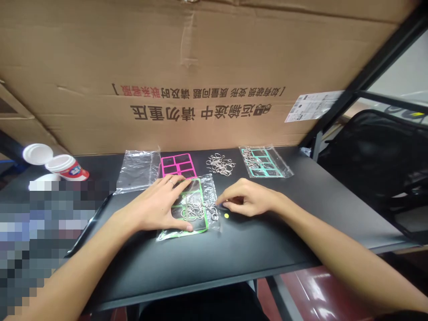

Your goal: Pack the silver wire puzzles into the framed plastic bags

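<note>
My left hand (163, 203) lies spread over a clear plastic bag (211, 187), pressing it to the table. In that bag are a green grid frame (202, 191) and several bent metal wire puzzle pieces (192, 208). At the bag's right end, my right hand (247, 197) is closed in a pinch, its fingertips at a looped metal wire piece (213, 213). The exact grip is partly hidden. A small yellow dot (226, 216) lies on the table just below the right fingertips.
Behind my hands lie a flat plastic bag (138, 169), a pink grid frame (179, 165), a pile of metal wire pieces (221, 165) and a bagged teal frame (262, 162). A red-and-white tub (68, 168) stands left. A cardboard panel (200, 44) closes the black table's back; a black bag (374, 156) is right.
</note>
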The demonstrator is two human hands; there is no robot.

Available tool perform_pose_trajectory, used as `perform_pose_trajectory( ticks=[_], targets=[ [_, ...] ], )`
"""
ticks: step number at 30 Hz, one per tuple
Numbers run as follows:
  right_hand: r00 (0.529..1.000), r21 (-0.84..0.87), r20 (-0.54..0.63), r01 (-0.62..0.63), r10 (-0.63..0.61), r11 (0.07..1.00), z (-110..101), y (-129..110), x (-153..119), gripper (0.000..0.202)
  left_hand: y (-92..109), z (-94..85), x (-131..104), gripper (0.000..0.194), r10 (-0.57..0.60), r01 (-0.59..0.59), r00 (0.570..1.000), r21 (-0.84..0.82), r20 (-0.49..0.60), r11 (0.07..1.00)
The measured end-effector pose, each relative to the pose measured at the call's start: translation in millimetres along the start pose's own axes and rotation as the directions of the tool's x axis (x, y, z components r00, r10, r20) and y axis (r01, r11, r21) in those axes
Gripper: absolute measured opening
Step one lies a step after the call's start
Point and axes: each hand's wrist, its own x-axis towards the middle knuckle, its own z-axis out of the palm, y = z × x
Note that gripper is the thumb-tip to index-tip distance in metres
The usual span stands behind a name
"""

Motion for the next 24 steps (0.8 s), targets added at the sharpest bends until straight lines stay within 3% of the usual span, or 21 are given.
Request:
perform_pose_trajectory(
  ticks=[3, 6, 10, 13, 15, 18, 21, 24],
  targets=[
    [0.998, -0.005, 0.061, -0.019, 0.020, 1.000, 2.0, -0.5, 1.5, 0.027, 0.3, -1.3, 0.2, 0.128, -0.003, 0.003, 1.000, -0.005, 0.007, 1.000],
    [0.997, -0.101, 0.049, -0.053, 0.059, 0.993, 0.8, -0.3, 2.7, 0.021, 1.3, -2.8, 0.5, 0.128, -0.012, 0.012, 1.000, 0.007, 0.024, 1.000],
    [0.978, -0.256, -0.044, -0.210, 0.205, 0.943, -3.5, 1.9, 4.9, 0.022, 2.4, -3.5, 1.1, 0.128, -0.019, 0.018, 0.999, 0.018, 0.031, 1.000],
    [0.918, -0.338, -0.156, -0.395, 0.364, 0.854, -5.2, 7.4, 5.7, 0.026, 1.8, -3.0, 1.1, 0.129, -0.013, 0.012, 0.999, 0.020, 0.031, 1.000],
    [0.894, -0.368, -0.228, -0.445, 0.385, 0.817, -5.0, 11.3, 5.0, 0.035, 0.8, -2.5, 1.0, 0.128, -0.008, 0.008, 1.000, 0.021, 0.026, 1.000],
    [0.918, -0.321, -0.250, -0.380, 0.309, 0.868, -3.5, 13.2, 2.3, 0.040, -0.7, -1.6, 0.8, 0.127, 0.003, -0.004, 1.000, 0.013, 0.011, 1.000],
    [0.976, -0.151, -0.146, -0.183, 0.161, 0.971, -1.9, 8.1, 0.0, 0.033, -1.2, -0.8, 0.8, 0.127, 0.014, -0.014, 1.000, 0.000, -0.002, 1.000],
    [0.998, 0.042, -0.069, -0.011, 0.014, 0.999, -1.1, -0.3, -0.3, 0.025, -0.1, -0.5, 0.9, 0.127, 0.005, -0.005, 1.000, 0.008, 0.007, 1.000]
  ],
)
